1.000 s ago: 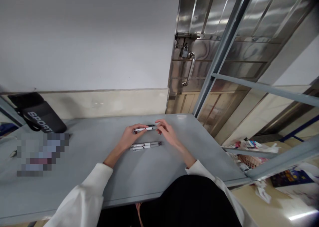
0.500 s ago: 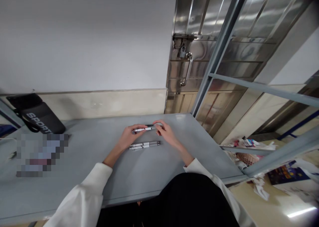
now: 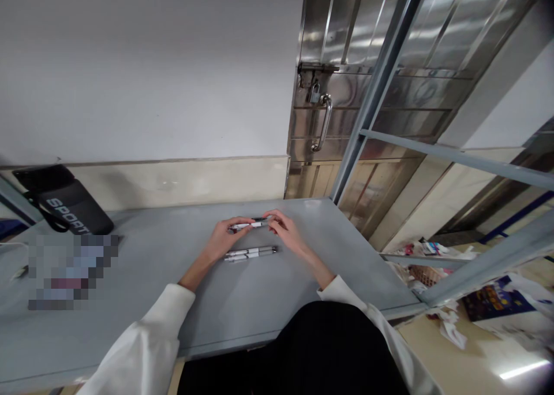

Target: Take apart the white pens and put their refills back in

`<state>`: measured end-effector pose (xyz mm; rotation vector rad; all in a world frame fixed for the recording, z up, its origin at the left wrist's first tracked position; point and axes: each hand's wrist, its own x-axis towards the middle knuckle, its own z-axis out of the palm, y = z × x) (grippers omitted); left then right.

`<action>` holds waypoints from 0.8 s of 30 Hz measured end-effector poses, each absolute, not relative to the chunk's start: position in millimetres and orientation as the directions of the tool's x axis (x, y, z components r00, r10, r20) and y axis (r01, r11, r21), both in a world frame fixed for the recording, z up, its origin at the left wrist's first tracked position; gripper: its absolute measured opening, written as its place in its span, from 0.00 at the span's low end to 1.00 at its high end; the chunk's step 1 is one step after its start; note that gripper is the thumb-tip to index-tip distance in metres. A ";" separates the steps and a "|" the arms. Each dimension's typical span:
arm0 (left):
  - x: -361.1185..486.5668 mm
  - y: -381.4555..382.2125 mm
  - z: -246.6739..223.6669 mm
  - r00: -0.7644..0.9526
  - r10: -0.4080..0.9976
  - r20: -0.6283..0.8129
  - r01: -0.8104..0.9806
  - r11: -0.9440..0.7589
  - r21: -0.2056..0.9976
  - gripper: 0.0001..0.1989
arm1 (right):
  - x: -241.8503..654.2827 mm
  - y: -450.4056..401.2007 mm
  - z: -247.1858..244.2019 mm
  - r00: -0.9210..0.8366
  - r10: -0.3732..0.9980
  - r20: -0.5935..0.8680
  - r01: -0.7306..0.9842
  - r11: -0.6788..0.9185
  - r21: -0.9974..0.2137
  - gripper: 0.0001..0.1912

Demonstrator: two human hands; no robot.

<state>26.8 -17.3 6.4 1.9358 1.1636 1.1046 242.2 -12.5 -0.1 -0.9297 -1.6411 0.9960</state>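
Observation:
A white pen (image 3: 254, 225) is pinched between the thumb and fingers of my left hand (image 3: 217, 240), lying nearly level and pointing right. My right hand (image 3: 286, 233) is curled at the pen's right end, its thumb and fingers drawn together. Whatever sits between those fingertips is too small to make out. A thin dark piece (image 3: 259, 218) shows just behind the pen, between my hands. Nearer to me, several white pens with dark ends (image 3: 251, 253) lie side by side on the grey table (image 3: 251, 302).
A black bottle (image 3: 69, 198) marked SPORT leans at the table's left end, by a blurred-out object (image 3: 71, 274). Behind rises a white wall (image 3: 151, 66). Grey metal frame bars (image 3: 367, 106) stand at the right, before a padlocked metal door (image 3: 341, 89). A basket (image 3: 426, 275) is beyond.
My right hand has shifted very slightly left, toward the pen in my left hand. The view has tilted a little. The pens on the table have not moved.

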 end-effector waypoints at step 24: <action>27.2 -19.2 7.5 0.260 0.909 0.327 0.369 -0.407 0.836 0.16 | 244.1 -18.4 6.0 -0.277 0.864 0.421 0.193 0.479 -0.856 0.13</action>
